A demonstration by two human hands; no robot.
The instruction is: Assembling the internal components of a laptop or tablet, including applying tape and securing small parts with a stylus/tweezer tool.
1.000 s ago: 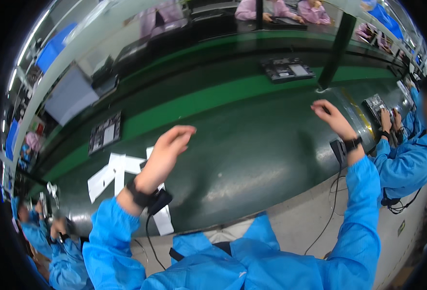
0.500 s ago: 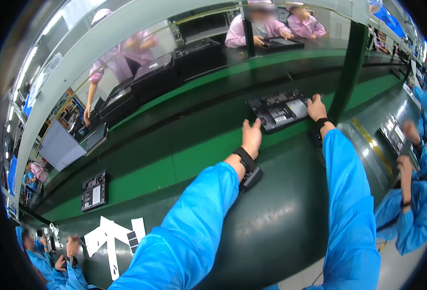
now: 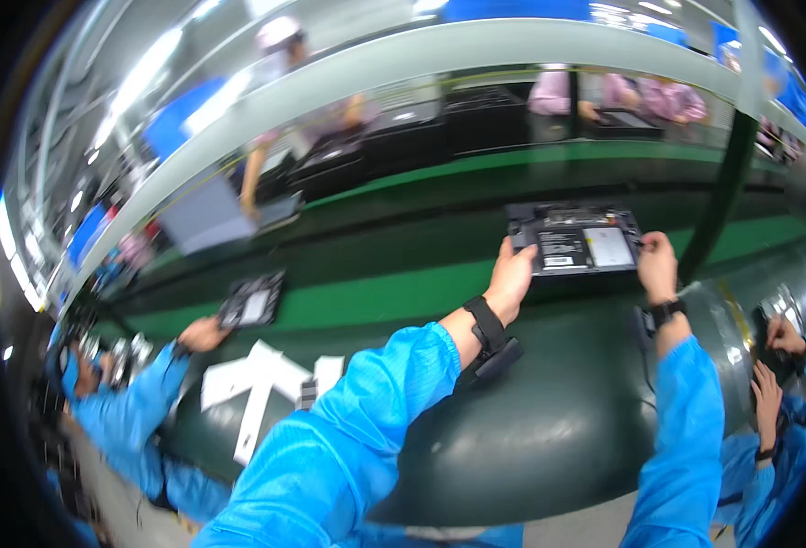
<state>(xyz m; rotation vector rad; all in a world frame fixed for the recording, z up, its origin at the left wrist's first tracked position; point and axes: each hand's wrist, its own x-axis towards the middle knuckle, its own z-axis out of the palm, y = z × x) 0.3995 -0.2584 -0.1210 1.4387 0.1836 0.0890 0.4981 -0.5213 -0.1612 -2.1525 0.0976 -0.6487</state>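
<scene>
An open black laptop base (image 3: 563, 239), its battery, boards and a silver-white rectangular part exposed, is tilted up over the green strip ahead of me. My left hand (image 3: 510, 281) grips its left edge, the thumb over the near corner and the fingers going behind. At the opposite edge, my right hand (image 3: 659, 267) is closed with the fingertips pinching the side. The underside of the base and some of my fingers are hidden. Each wrist wears a black band with a small black box, and both sleeves are blue.
On the left, a co-worker's hand (image 3: 205, 334) holds another laptop base (image 3: 251, 300). White sheets (image 3: 255, 393) lie on the dark green bench (image 3: 512, 429). A dark post (image 3: 721, 201) stands beyond my right hand. Co-workers' hands (image 3: 768, 397) are at the right.
My left hand has closed on the laptop base, which is now lifted and turned square to me. The co-worker at left has reached the other base. The whole view has swung left.
</scene>
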